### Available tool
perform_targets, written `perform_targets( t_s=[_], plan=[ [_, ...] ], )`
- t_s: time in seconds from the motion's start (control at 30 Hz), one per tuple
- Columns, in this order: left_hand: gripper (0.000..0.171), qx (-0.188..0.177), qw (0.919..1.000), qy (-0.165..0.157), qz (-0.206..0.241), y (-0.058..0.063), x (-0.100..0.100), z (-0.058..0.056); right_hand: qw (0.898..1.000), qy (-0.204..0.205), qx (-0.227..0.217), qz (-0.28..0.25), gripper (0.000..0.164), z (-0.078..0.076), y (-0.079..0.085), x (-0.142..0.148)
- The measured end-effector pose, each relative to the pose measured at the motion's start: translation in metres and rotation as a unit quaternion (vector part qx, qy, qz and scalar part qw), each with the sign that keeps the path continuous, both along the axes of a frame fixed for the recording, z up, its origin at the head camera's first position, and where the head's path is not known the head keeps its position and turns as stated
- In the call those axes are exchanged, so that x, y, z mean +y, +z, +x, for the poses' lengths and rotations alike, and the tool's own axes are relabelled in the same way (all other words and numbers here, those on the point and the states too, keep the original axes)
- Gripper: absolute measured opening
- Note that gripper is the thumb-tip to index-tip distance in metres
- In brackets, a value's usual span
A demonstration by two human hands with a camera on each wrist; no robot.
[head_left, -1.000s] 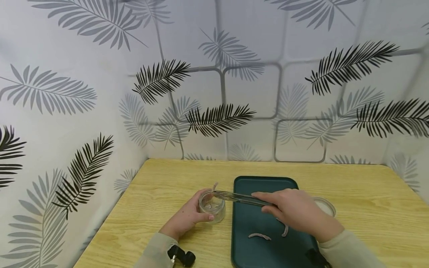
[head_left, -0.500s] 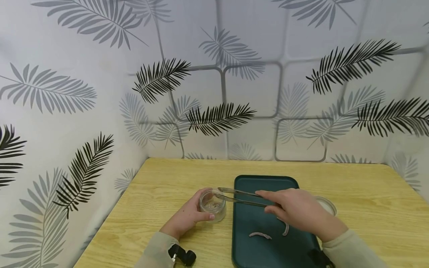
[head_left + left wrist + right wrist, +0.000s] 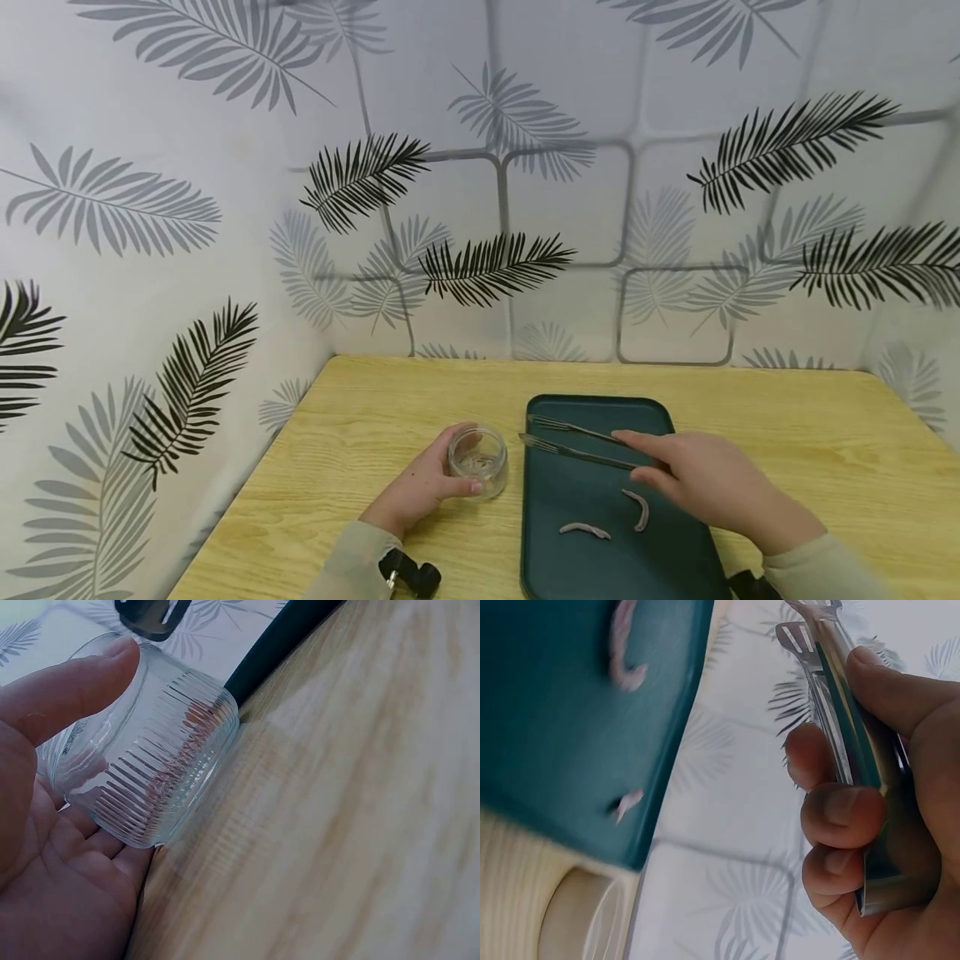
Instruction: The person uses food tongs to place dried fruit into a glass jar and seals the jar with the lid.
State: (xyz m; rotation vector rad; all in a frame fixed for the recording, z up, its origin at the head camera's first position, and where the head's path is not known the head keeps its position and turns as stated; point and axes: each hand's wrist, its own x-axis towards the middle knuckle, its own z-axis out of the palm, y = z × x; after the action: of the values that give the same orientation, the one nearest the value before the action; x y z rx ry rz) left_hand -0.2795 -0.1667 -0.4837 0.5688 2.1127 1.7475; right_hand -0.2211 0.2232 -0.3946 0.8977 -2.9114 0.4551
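My left hand [image 3: 418, 490] grips a small ribbed glass jar [image 3: 493, 477] standing on the table. Through its wall, in the left wrist view, reddish-pink bits [image 3: 176, 761] show near the bottom. Metal tongs [image 3: 596, 457] are in my right hand [image 3: 723, 492], their two slotted arms spread apart with nothing between the tips. These tips hang over the left far part of a dark green tray [image 3: 558, 575]. Two curled greyish-pink strips lie on the tray: one strip [image 3: 585, 528] nearer me, the other strip [image 3: 642, 510] below the tongs.
The wooden table [image 3: 390, 392] runs back to a wall [image 3: 555, 300] with a leaf pattern. At the tray's side in the right wrist view is a round pale object [image 3: 577, 919], hidden behind the right hand in the head view.
A strip held by the tongs over the jar's rim has been let go there. The tongs have spread and moved right, from the jar to above the tray. The left hand stays at the jar.
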Motion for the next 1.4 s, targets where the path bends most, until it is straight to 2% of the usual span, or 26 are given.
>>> perform_targets(
  t_s=[0.37,0.63,0.87,1.0,1.4],
  plan=[
    [0.083,0.000,1.0000,0.000,-0.004,0.001,0.000,0.000,0.997,-0.066,-0.017,0.029,0.056,-0.001,-0.011,0.043],
    [0.083,0.002,1.0000,0.002,-0.003,0.001,0.001,0.001,0.994,-0.099,-0.023,0.033,0.056,0.002,-0.019,0.066],
    [0.082,0.003,1.0000,0.004,-0.007,0.001,0.000,0.000,0.993,-0.111,-0.004,0.039,0.051,0.004,-0.027,0.085],
    [0.082,0.006,0.9999,0.003,-0.009,0.002,0.001,-0.001,0.991,-0.123,-0.028,0.049,0.053,0.004,-0.029,0.093],
    [0.081,-0.001,1.0000,0.005,-0.003,0.000,0.000,0.001,0.988,-0.134,-0.060,0.047,0.050,0.004,-0.039,0.107]
  ],
)
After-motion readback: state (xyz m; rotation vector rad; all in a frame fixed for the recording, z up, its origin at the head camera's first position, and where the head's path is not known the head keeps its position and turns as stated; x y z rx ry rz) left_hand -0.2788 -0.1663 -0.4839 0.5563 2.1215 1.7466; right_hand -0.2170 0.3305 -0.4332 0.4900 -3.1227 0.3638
